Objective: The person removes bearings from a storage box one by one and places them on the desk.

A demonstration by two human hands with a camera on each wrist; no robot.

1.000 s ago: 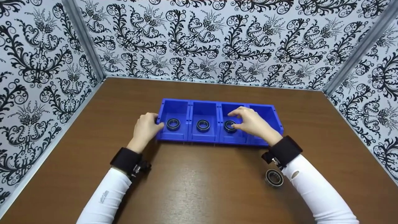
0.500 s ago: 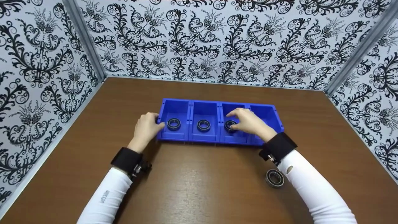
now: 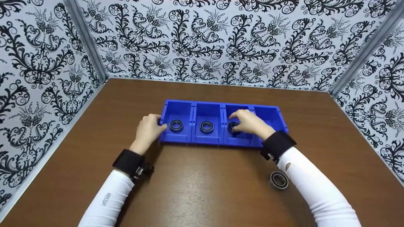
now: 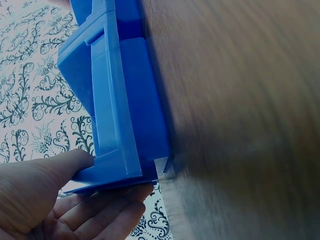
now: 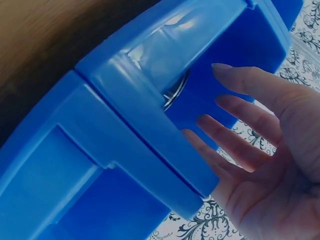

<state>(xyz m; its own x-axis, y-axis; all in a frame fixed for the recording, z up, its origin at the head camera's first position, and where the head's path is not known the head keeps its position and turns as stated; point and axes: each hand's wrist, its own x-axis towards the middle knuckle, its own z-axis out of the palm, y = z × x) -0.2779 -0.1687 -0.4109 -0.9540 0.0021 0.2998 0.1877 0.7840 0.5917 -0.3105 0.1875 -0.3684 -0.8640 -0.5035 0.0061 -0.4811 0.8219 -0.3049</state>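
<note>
One bearing (image 3: 231,128) in a blue bin (image 3: 206,138), just beneath wide-parted right fingers (image 5: 232,141), left fingers (image 4: 125,220) gripping bin's end

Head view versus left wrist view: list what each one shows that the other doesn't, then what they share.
Only head: three bearings in the blue tray, a fourth bearing on the wooden table, white sleeves and black wrist straps.

Only left wrist: the palm side of the left hand, with its fingers along the outside of the tray's end.

Both: the left hand, the tray, the table and the patterned wall.
</note>
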